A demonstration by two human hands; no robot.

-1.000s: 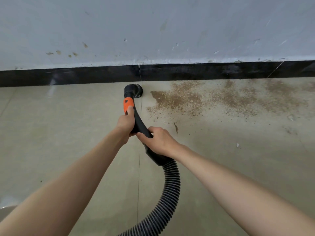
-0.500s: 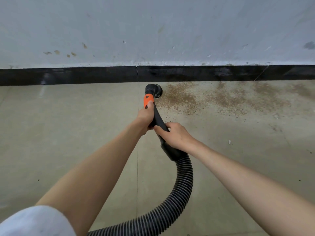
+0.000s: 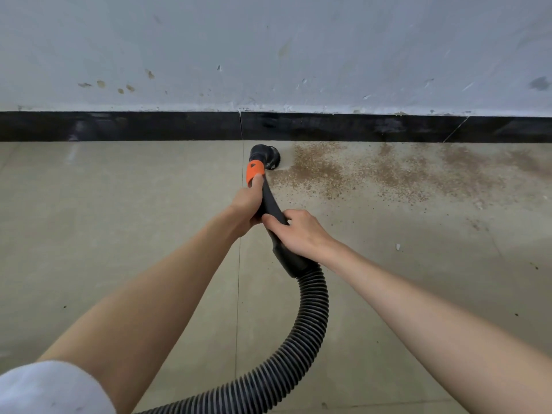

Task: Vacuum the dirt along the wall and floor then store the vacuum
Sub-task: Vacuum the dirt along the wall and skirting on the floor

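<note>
Scuffed pale grey wall (image 3: 268, 49) above glossy black skirting (image 3: 119, 126); beige tiled floor (image 3: 119, 234). Brown scattered dirt (image 3: 343, 171) (along the skirting). Ribbed black vacuum hose (image 3: 310, 324), nozzle (image 3: 264, 155) touching dirt's left edge. Left hand (image 3: 248, 204), right hand (image 3: 298, 231) gripping its handle.

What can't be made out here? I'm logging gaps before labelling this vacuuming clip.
- Vacuum body: head view, the hose runs off the bottom edge, so the machine is unseen.
- Nozzle mouth: faces the floor, so contact and suction are hidden.
- Dirt: continues past the right edge; its extent is unknown.
- Left hand and right hand: fingers wrap under the wand, out of sight.
</note>
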